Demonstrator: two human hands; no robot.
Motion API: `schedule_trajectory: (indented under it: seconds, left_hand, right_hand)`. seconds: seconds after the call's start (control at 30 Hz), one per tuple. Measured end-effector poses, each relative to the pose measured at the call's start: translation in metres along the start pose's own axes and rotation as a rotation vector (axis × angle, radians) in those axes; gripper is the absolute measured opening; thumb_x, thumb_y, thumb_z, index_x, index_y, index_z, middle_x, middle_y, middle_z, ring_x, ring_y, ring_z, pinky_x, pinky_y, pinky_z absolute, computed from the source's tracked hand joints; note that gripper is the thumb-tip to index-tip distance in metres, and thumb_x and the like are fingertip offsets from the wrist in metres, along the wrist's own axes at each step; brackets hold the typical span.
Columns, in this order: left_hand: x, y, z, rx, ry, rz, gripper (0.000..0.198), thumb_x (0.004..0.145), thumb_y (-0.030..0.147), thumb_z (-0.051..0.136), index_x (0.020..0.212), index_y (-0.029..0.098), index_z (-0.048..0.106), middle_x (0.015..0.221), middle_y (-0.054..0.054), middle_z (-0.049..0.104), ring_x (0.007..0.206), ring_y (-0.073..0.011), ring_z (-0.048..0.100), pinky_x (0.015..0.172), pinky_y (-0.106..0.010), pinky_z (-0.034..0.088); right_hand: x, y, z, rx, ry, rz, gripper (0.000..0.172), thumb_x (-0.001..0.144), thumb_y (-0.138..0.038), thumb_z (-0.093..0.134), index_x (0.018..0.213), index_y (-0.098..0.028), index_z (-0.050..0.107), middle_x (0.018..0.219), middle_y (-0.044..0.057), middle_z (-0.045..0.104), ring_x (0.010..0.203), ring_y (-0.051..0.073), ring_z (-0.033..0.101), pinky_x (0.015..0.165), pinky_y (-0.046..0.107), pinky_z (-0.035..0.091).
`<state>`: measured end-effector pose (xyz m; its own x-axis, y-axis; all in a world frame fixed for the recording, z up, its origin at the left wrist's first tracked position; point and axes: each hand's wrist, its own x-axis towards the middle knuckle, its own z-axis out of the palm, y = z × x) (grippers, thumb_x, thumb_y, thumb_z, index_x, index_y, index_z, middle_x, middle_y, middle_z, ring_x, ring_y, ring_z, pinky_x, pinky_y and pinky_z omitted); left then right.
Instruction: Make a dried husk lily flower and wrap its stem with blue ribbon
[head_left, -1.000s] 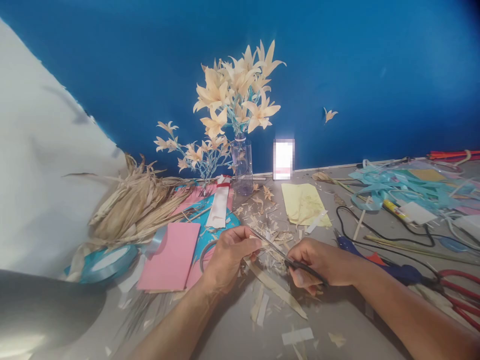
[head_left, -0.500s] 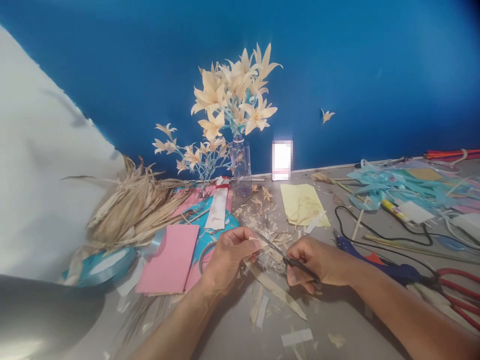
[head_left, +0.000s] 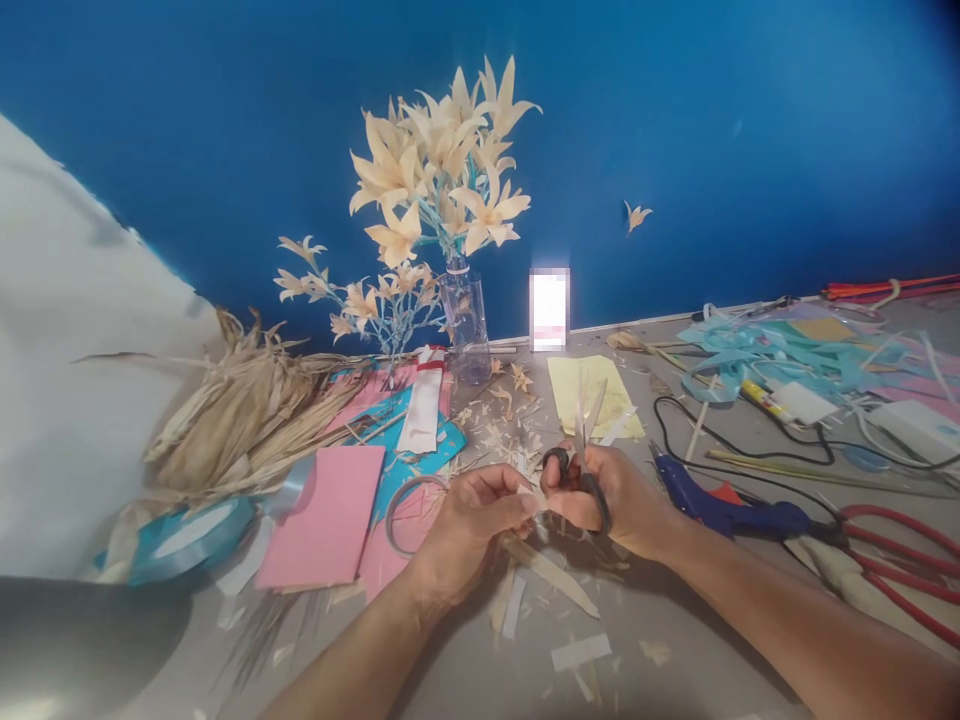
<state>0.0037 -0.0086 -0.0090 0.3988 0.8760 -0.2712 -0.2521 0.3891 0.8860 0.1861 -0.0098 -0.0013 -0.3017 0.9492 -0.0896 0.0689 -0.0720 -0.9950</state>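
Observation:
My left hand (head_left: pixel 474 525) pinches a small piece of pale dried husk (head_left: pixel 534 498) between thumb and fingers. Close by on the right, my right hand (head_left: pixel 634 505) is wrapped around black-handled scissors (head_left: pixel 582 425), whose blades point up and stand apart. The right thumb and fingertips also reach the husk's right end. Beneath the hands lies a longer husk strip (head_left: pixel 562 582) on the table. Husk scraps (head_left: pixel 495 430) are scattered behind the hands.
Pink paper (head_left: pixel 324 515), ribbon rolls and a husk bundle (head_left: pixel 217 415) lie left. Behind stand husk flowers (head_left: pixel 442 170) in a clear plastic bottle (head_left: pixel 466 320). To the right are yellow paper (head_left: pixel 592 385), a blue glue gun (head_left: pixel 712 505) with cord, and red-handled scissors (head_left: pixel 892 545).
My right hand has turned the scissors from lying across toward the left hand to blades upward, and its fingertips have come to the husk piece. The view has shifted slightly.

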Motion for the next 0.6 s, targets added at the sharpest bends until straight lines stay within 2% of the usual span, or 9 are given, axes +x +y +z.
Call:
schedule_trajectory:
  seconds: [0.2,0.33,0.47,0.53,0.6]
  left_hand:
    - [-0.001,-0.002,0.005,-0.357,-0.154,-0.086,0.022,0.066,0.022,0.08,0.063,0.016,0.059,0.051,0.006,0.042,0.05,-0.0082,0.037,0.06,-0.027,0.04]
    - [0.001,0.0,0.003,-0.523,-0.083,-0.027,0.031,0.072,0.022,0.079,0.06,0.016,0.051,0.057,0.006,0.04,0.053,-0.0074,0.037,0.058,-0.025,0.04]
    - [0.001,-0.009,0.009,-0.349,-0.012,0.025,0.029,0.07,0.028,0.086,0.079,0.017,0.062,0.067,0.002,0.056,0.059,-0.0103,0.05,0.06,-0.026,0.043]
    - [-0.001,-0.017,0.014,-0.28,0.013,0.025,0.031,0.069,0.029,0.087,0.084,0.017,0.063,0.067,0.002,0.058,0.058,-0.0105,0.052,0.06,-0.025,0.042]
    - [-0.002,-0.023,0.017,-0.286,0.034,0.02,0.029,0.071,0.028,0.086,0.082,0.017,0.061,0.064,0.002,0.058,0.057,-0.0097,0.051,0.058,-0.024,0.041]
  right_hand:
    - [-0.004,0.001,0.006,0.05,-0.025,0.006,0.019,0.068,-0.029,0.068,0.075,-0.02,0.053,0.064,-0.004,0.051,0.057,0.011,0.046,0.053,0.023,0.04]
    - [-0.002,0.001,0.005,0.022,0.112,-0.035,0.019,0.068,-0.031,0.068,0.07,-0.019,0.055,0.061,-0.004,0.047,0.056,0.01,0.041,0.051,0.023,0.037]
    - [0.0,0.003,0.007,0.066,0.247,-0.02,0.026,0.066,-0.038,0.071,0.076,-0.02,0.055,0.064,-0.003,0.052,0.055,0.011,0.046,0.05,0.024,0.04]
    - [0.0,0.004,0.011,0.079,0.254,0.026,0.029,0.064,-0.04,0.072,0.078,-0.021,0.055,0.062,-0.003,0.055,0.052,0.013,0.05,0.048,0.025,0.043]
    - [0.0,0.006,0.016,0.084,0.221,0.068,0.031,0.064,-0.041,0.074,0.079,-0.022,0.054,0.059,-0.004,0.056,0.05,0.015,0.054,0.048,0.026,0.045]
